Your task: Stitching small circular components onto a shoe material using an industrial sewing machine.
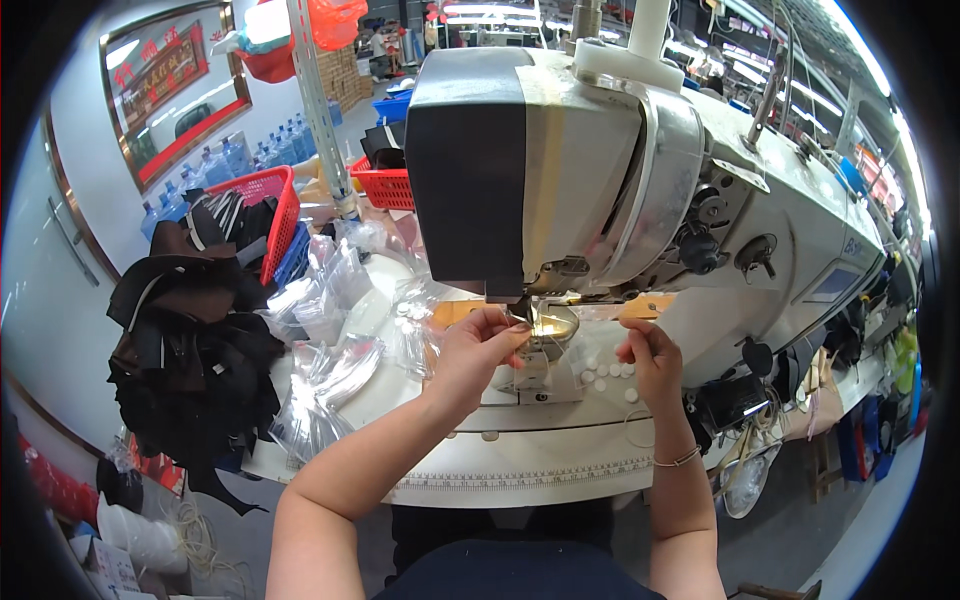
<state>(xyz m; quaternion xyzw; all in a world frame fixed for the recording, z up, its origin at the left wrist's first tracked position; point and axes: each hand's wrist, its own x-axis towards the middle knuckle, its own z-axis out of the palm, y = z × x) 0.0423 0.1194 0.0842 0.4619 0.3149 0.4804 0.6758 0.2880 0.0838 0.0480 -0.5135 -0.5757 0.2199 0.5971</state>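
Note:
A large white sewing machine with a dark front cover stands over the worktable. My left hand is at its needle area, thumb and fingers pinched close to the lit metal sewing bed. What those fingertips hold, if anything, is too small to make out. To the right of the needle, my right hand is raised with its fingers curled together; any thread in them cannot be made out. Between the bed and my right hand lie several small white discs. Brown-orange flat pieces lie behind the hands.
Clear plastic bags are heaped on the table's left side. Beyond them hangs a pile of black scraps, beside a red basket. A measuring scale runs along the table's front edge. Dark and tan material fills the right side.

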